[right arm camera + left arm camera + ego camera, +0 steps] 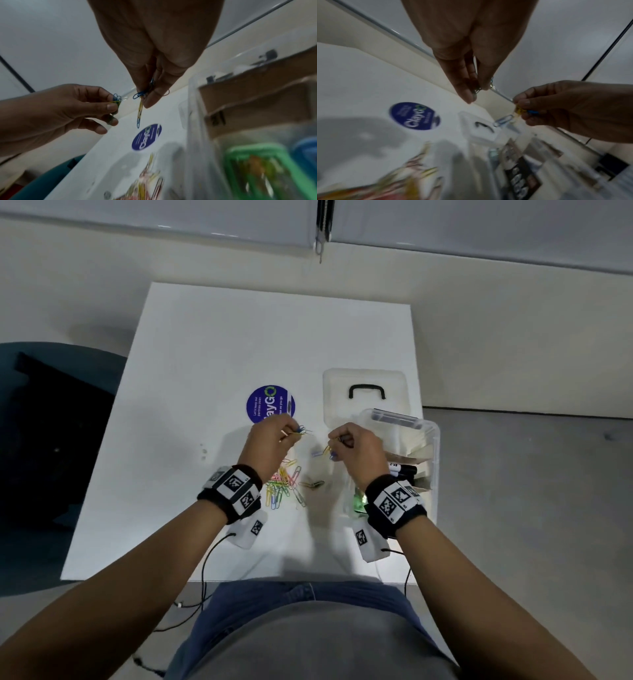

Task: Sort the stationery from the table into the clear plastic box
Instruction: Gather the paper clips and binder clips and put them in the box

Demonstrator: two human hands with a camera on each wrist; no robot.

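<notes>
A loose heap of coloured paper clips (283, 486) lay on the white table (219, 344) toward its near edge, between the person's two forearms, with a dark binder clip (312, 484) just to the right of the heap. Both hands were raised above the table and held apart from each other. The left hand (270, 441) pinched a small bunch of blue and yellow clips (298, 431) between thumb and fingertips; from the right wrist view the same bunch (116, 99) showed at the tips of its curled fingers (109, 106). The right hand (356, 450) gripped its own cluster of clips (329, 447), and a short chain of yellow and blue clips (139, 112) dangled from its fingers (150, 100). In the left wrist view a pale clip (503, 120) hung at the end of that cluster.

The clear plastic box (432, 460) stood open at the table's right edge, just beside the right hand. Black markers (404, 470) lay in it, along with brown cardboard dividers (257, 97) and a green-rimmed container (267, 170), blurred in the right wrist view. The box's clear lid (364, 393), with a black handle (367, 391), lay flat on the table touching the far side of the box. A round blue sticker (270, 405) sat on the table left of the lid, just beyond the left hand. Both wrists wore black bands with printed square markers (236, 484).
</notes>
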